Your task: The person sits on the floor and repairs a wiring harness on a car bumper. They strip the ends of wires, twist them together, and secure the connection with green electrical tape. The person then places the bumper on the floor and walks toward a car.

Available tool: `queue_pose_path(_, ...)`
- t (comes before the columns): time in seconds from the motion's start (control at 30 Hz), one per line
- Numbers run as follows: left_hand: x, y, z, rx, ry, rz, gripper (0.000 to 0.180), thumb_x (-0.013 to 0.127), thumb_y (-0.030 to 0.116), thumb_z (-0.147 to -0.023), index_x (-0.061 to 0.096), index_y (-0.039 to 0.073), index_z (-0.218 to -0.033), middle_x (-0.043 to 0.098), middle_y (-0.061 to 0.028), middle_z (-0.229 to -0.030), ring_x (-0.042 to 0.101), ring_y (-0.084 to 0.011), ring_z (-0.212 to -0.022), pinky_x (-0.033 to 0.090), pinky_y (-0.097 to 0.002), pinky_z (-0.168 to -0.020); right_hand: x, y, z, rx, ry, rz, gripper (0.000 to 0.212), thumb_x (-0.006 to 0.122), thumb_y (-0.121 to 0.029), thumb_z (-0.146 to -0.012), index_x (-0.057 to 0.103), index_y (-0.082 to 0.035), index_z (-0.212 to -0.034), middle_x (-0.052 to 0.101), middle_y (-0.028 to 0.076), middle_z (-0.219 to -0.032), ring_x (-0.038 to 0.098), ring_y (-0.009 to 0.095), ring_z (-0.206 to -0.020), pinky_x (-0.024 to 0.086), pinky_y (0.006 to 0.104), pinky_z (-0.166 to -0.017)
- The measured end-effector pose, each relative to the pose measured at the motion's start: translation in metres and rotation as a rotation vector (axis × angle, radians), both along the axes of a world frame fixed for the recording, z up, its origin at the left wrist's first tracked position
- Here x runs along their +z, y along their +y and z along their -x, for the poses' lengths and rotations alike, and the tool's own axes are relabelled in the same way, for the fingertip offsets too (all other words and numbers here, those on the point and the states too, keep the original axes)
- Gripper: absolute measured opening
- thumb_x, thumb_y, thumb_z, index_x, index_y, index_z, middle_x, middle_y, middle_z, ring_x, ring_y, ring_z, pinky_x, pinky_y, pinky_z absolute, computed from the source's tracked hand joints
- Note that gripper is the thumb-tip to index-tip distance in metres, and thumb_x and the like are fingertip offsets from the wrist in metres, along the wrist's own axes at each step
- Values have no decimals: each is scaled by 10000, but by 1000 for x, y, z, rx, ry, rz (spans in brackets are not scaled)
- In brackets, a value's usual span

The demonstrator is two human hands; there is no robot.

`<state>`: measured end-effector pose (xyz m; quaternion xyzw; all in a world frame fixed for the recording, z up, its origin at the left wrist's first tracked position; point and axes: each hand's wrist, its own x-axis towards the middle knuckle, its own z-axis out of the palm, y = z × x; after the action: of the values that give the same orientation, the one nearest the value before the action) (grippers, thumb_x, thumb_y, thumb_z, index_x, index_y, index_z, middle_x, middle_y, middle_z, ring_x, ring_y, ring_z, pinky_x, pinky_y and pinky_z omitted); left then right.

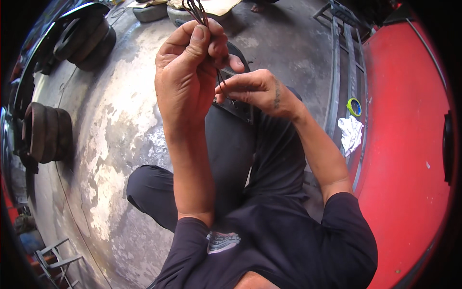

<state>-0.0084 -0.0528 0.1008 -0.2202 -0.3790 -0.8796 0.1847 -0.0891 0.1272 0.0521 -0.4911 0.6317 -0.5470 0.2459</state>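
My left hand [186, 72] is raised in front of me, its thumb and fingers closed round a looped bundle of thin dark wires [197, 11] that sticks out above the fingertips. From beneath that grip a strand hangs down to my right hand [262, 92], whose thumb and fingers pinch it. Behind the hands, a black part with holes [240, 111] lies by my legs; the hands hide much of it, so I cannot tell its kind.
Stacked tyres [48, 132] stand at the left, with more tyres [89, 41] farther back. A grey metal frame [333, 91] runs along the right, beside a yellow-green ring-shaped item [354, 107] and a white cloth [350, 135]. Past it is a red surface [404, 154]. Lower left stands a metal stool [58, 262].
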Motion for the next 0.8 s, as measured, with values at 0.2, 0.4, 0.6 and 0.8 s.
queue_pose_path(0.2,-1,-7,0,-15,-2,-7,242,593,181,-1105,687,-40,-1130,609,-69,-913,587,-164,-855,598,-410,-773,-3,-8,4,53,-106,-5,177,682,-30,-1022,741,65,-1159,750,87,-1073,721,181,-1065,556,322,-1009)
queue_pose_path(0.4,0,-2,2,82,-61,-33,219,607,152,-1096,703,-43,-1122,705,-102,-976,695,-182,-843,659,-479,-821,-11,-11,-9,-105,-91,38,92,705,-20,-1002,713,37,-1074,731,86,-1038,717,181,-1026,557,303,-948)
queue_pose_path(0.6,3,1,2,156,-145,-104,238,600,144,-1101,711,-67,-1099,664,-83,-877,621,-136,-730,684,-455,-798,-3,-16,-29,-551,601,332,196,809,4,-872,724,-17,-1048,717,103,-982,693,205,-851,543,319,-763)
queue_pose_path(0.8,-6,-6,5,90,-67,-80,223,599,168,-1104,694,-34,-1114,676,-79,-935,654,-155,-802,652,-478,-849,-13,-24,-47,-594,790,329,171,839,4,-848,710,-15,-958,712,110,-834,673,219,-656,533,327,-607)
